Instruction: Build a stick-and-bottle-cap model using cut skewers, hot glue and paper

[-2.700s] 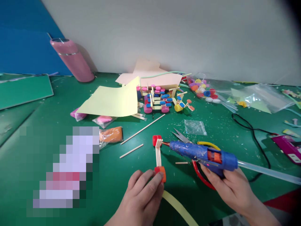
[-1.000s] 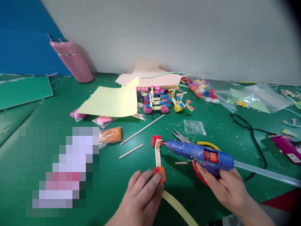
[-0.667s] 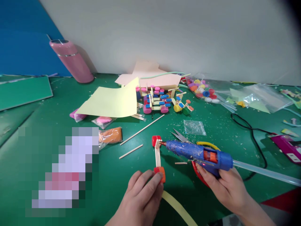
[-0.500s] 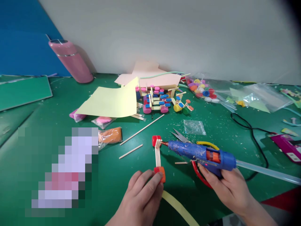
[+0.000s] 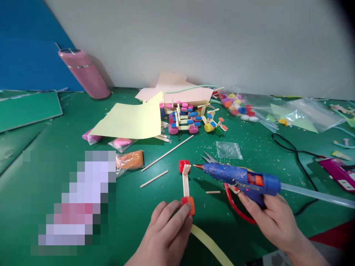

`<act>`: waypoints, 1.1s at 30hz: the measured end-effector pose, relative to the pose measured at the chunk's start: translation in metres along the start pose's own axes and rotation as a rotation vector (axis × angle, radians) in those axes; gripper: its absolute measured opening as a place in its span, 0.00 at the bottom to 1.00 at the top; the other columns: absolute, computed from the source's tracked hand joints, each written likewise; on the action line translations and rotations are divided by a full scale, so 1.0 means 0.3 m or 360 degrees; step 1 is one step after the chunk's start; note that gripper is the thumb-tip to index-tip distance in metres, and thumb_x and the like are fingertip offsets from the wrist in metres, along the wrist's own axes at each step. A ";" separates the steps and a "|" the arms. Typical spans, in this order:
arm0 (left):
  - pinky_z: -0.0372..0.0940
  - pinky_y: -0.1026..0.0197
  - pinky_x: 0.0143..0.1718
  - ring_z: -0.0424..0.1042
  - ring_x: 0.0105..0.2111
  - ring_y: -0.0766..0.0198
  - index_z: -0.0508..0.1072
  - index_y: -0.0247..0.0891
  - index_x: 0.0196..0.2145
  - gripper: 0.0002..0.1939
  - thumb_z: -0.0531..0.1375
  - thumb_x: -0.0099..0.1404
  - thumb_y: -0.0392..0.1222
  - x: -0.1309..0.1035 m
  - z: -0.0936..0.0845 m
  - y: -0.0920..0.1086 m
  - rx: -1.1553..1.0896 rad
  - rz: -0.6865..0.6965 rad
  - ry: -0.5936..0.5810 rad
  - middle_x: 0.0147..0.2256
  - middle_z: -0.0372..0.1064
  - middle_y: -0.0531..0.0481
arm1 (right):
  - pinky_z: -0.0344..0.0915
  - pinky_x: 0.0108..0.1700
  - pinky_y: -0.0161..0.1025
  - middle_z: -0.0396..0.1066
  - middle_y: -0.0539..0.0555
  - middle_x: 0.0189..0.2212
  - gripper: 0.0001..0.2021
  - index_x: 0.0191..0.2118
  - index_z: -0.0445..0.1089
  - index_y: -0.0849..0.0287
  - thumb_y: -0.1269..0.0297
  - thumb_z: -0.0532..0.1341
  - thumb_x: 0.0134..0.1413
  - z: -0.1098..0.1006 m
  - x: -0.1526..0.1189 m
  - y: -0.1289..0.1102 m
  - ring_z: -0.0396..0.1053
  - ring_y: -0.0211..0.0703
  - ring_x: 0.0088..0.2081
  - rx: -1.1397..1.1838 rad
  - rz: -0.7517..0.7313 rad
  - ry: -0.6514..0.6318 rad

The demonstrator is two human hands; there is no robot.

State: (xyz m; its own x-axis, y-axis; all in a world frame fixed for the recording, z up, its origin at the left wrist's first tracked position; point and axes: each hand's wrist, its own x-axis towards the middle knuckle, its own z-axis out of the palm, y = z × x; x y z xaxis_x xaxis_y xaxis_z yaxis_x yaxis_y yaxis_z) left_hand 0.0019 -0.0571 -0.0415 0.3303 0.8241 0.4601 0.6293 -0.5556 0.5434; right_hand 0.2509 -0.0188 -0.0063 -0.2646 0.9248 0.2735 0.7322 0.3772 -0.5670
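Observation:
My left hand (image 5: 169,231) is closed on the orange and red end piece (image 5: 188,205) of a small stick assembly. Several pale sticks (image 5: 186,181) run from that piece up to a red cap (image 5: 184,166) at the far end. My right hand (image 5: 273,216) grips a blue glue gun (image 5: 235,177), whose copper nozzle (image 5: 197,166) points left, a little apart from the red cap and the stick ends. A clear glue stick (image 5: 313,195) sticks out of the gun's rear. Scissors (image 5: 240,212) with a red handle lie partly under the gun.
Loose sticks (image 5: 167,153) lie left of centre, near orange clay (image 5: 130,160) in plastic. Small built models (image 5: 184,120) stand behind, beside yellow paper (image 5: 133,122). A pink bottle (image 5: 88,75) is at the back left. A black cable (image 5: 298,159) crosses the right side.
The glue gun and my right hand have moved slightly right, so the nozzle has come away from the stick ends. My left hand has stayed in place.

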 end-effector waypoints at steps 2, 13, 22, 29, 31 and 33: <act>0.48 0.59 0.53 0.66 0.44 0.62 0.71 0.38 0.42 0.15 0.46 0.67 0.33 0.002 0.001 0.002 0.0016 0.0008 0.0009 0.42 0.73 0.50 | 0.68 0.28 0.34 0.74 0.51 0.28 0.06 0.38 0.68 0.54 0.64 0.57 0.54 -0.004 0.017 -0.015 0.72 0.43 0.27 0.0110 0.0088 0.0046; 0.48 0.57 0.53 0.66 0.44 0.62 0.72 0.40 0.40 0.16 0.45 0.68 0.36 0.007 -0.001 -0.004 0.0001 0.0060 0.0046 0.42 0.73 0.50 | 0.66 0.30 0.37 0.71 0.50 0.28 0.15 0.38 0.68 0.56 0.51 0.57 0.50 -0.106 0.160 0.239 0.69 0.45 0.30 0.0094 0.0727 0.0228; 0.58 0.54 0.46 0.68 0.39 0.60 0.71 0.40 0.38 0.12 0.48 0.65 0.32 0.007 -0.025 0.023 -0.0062 -0.0017 0.0246 0.37 0.70 0.46 | 0.65 0.28 0.39 0.73 0.54 0.29 0.17 0.39 0.68 0.59 0.51 0.56 0.50 -0.071 0.169 0.320 0.69 0.44 0.27 -0.0234 0.0708 0.0050; 0.61 0.66 0.23 0.65 0.24 0.66 0.72 0.41 0.29 0.09 0.53 0.62 0.35 0.099 -0.130 0.024 -0.0663 -0.0704 0.0011 0.24 0.63 0.52 | 0.64 0.30 0.39 0.68 0.58 0.38 0.18 0.44 0.66 0.61 0.55 0.59 0.49 -0.066 0.175 0.240 0.67 0.46 0.35 -0.0324 0.0526 0.0508; 0.59 0.67 0.21 0.64 0.24 0.66 0.72 0.40 0.23 0.10 0.55 0.61 0.39 0.134 -0.133 0.021 -0.0867 -0.0974 -0.0008 0.23 0.64 0.52 | 0.65 0.33 0.37 0.68 0.54 0.32 0.13 0.42 0.67 0.58 0.59 0.58 0.52 -0.057 0.174 0.150 0.67 0.41 0.31 -0.0049 0.0410 0.0540; 0.59 0.67 0.23 0.65 0.26 0.66 0.72 0.39 0.24 0.11 0.55 0.61 0.42 0.161 -0.122 0.021 -0.1096 -0.1170 -0.0034 0.24 0.65 0.52 | 0.64 0.31 0.35 0.68 0.52 0.32 0.08 0.40 0.68 0.56 0.63 0.57 0.54 -0.039 0.171 0.042 0.66 0.39 0.30 0.0229 0.0277 0.0245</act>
State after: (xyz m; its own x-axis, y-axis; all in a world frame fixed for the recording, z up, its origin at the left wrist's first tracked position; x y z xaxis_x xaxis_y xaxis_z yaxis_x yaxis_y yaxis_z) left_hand -0.0039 -0.0248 0.0100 0.0404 0.9861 -0.1611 0.1404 0.1541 0.9780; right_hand 0.2540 0.0329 0.0098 -0.0358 0.9619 0.2711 0.6586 0.2268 -0.7176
